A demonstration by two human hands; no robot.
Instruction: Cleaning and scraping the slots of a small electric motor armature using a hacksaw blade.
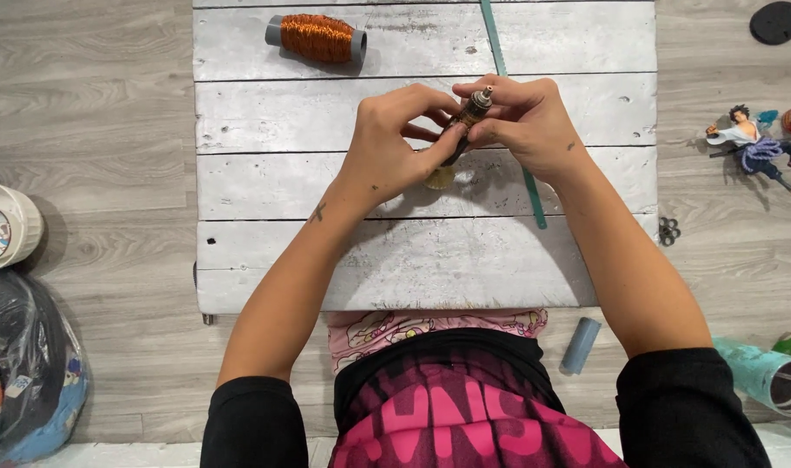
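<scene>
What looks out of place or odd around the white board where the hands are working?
A small figurine lies toppled on its side on the floor right of the white plank board. On the board, nothing seems spilled or broken: both hands, left hand and right hand, hold a small motor part.

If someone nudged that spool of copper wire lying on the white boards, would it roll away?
Probably: the spool of copper wire lies on its side, a round cylinder on flat white boards. It likely feels heavy for its size, being thickly wound with wire.
</scene>
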